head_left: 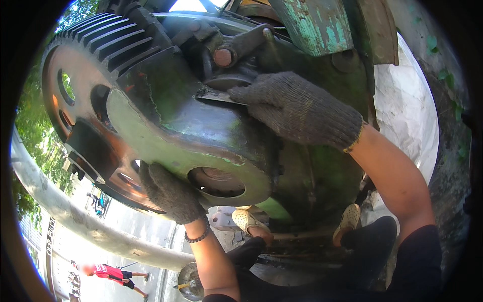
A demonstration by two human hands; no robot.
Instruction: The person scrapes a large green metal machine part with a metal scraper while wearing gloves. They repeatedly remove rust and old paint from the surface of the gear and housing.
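Note:
My right hand [297,108], in a dark knitted glove, is closed around a thin flat metal scraper [220,96]. The scraper's blade lies on the upper edge of a curved green metal guard [221,128], whose paint is worn to bare metal there. Lower left, my left hand [171,194], gloved alike, grips the guard's rim beside a large toothed gear wheel [83,83]. Its fingertips are partly hidden against the rim. A round hole [216,181] in the guard sits just right of that hand.
Above my right hand are a linkage with a round pin [223,57] and a chipped green cover [317,25]. A white sheet [402,110] hangs at the right by a wall. A thick pale pipe [100,224] curves at lower left; a person in red [108,272] is beyond it.

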